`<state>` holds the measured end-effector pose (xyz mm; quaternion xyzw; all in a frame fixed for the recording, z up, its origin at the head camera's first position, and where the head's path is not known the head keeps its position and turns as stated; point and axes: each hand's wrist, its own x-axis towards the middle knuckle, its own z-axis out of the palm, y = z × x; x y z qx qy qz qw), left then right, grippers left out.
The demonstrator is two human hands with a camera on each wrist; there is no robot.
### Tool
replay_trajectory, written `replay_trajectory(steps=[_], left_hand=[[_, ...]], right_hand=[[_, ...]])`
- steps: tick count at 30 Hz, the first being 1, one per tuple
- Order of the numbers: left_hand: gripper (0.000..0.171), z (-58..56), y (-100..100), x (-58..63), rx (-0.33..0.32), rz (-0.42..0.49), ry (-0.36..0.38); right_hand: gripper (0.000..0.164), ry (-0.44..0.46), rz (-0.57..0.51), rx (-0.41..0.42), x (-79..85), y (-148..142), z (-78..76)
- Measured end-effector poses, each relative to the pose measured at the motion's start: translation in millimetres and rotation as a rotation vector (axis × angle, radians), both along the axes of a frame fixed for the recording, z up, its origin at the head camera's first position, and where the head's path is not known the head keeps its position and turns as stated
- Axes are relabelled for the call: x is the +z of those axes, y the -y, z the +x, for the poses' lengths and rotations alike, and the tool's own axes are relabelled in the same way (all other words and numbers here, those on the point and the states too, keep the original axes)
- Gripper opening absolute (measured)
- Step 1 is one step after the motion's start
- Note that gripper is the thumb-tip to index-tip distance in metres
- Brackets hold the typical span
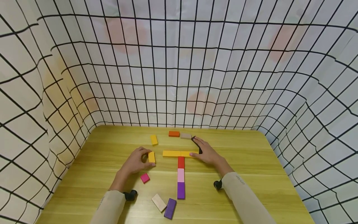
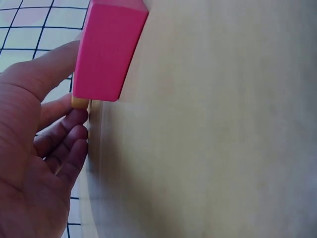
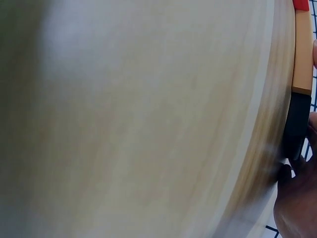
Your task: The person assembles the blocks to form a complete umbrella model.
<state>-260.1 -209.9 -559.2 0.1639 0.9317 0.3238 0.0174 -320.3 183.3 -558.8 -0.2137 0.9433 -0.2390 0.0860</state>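
Yellow block (image 1: 152, 157) left of frame centre, long axis running up-down the frame, is pinched in the left grip (image 1: 136, 161). Right grip (image 1: 208, 152), fingers extended, touches the black block (image 1: 200, 150), slanting down rightward.

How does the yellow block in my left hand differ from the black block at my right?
Place: the yellow block sits apart, left of the yellow row; the black block is at the row's right end.
Pose: in the head view, the black block slants more than the yellow block.
Cover: the right hand partly hides the black block; the yellow block's top shows mostly clear.
Both look oblong.
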Motion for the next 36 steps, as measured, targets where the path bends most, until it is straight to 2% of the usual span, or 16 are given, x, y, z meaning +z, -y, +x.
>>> replay_trajectory(steps=[7, 20, 24, 32, 36], left_hand=[[0.07, -4.7, -4, 2.7, 0.026, 0.026, 0.021], [0.067, -20.6, -21, 18.3, -0.011, 0.08, 0.056], [0.068, -25.4, -25, 14.1, 0.0, 0.086, 0.071], [0.071, -31.4, -27, -1.5, 0.018, 0.067, 0.025], [0.075, -31.3, -26, -6.0, -0.002, 0.063, 0.012]], right_hand=[[0.093, -0.003, -0.022, -0.003, 0.3, 1, 0.9], [0.094, -0.019, -0.043, 0.001, -3.7, 0, 0.0], [0.093, -0.005, -0.042, -0.006, -3.1, 0, -0.2], [0.094, 0.006, -0.026, -0.006, -3.4, 0, 0.3], [0.094, 0.008, -0.023, -0.006, -4.3, 0, -0.4]])
